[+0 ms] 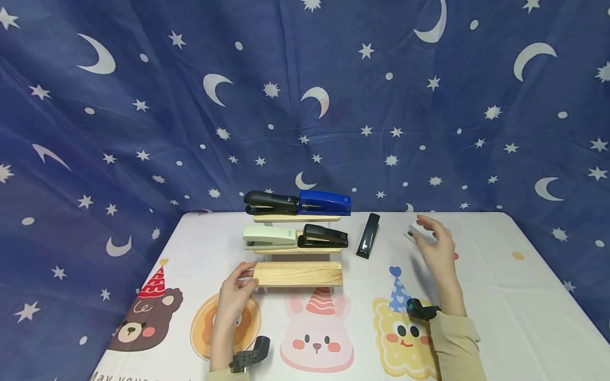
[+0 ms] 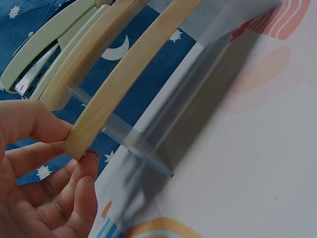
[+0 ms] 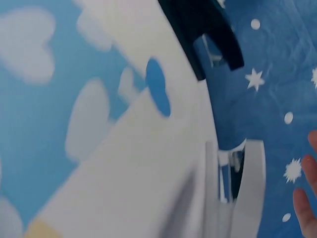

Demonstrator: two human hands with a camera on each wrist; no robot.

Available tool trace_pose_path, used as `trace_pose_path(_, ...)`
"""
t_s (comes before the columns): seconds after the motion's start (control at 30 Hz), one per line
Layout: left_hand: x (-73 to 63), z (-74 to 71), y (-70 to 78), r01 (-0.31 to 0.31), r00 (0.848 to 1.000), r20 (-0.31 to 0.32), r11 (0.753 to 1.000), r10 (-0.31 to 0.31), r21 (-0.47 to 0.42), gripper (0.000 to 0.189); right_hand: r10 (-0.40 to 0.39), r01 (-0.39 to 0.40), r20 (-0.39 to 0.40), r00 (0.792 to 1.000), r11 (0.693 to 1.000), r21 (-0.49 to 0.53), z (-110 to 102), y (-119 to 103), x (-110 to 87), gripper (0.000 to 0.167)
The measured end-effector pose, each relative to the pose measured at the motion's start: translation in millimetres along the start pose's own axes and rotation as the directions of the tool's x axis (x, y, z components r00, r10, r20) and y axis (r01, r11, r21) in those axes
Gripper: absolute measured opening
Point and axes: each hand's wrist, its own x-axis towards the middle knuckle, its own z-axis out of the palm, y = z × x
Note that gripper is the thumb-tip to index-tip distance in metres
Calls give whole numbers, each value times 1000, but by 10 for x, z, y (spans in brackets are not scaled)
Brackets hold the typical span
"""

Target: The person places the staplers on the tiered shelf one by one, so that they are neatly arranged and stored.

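My left hand [image 1: 233, 292] pinches the left end of the lowest wooden shelf [image 1: 297, 273] of a small tiered stand; the left wrist view shows thumb and fingertips on the end of that board [image 2: 121, 82]. My right hand [image 1: 439, 251] is over a white stapler [image 1: 411, 231], which it partly hides in the head view. In the right wrist view its fingertips [image 3: 302, 203] are apart from the white stapler [image 3: 251, 193]. A black stapler [image 1: 368, 236] lies on the table between the stand and my right hand.
The top shelf bears a black stapler [image 1: 270, 202] and a blue stapler [image 1: 325, 202]. On the middle shelf sit a pale green stapler [image 1: 269, 237] and another black stapler [image 1: 324, 236]. A white cartoon-print cloth [image 1: 500, 296] covers the table; a blue star-patterned curtain [image 1: 305, 63] hangs behind.
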Motion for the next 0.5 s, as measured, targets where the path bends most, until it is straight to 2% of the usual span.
trace_pose_path(0.33,0,-4,19,13,1000,10,1000,-13,6,44,156,-155,3,988,987,-46,-121,173,10,47)
trace_pose_path(0.5,-5,-11,23,9,1000,16,1000,-9,8,44,176,-175,7,984,983,-57,-127,276,22,49)
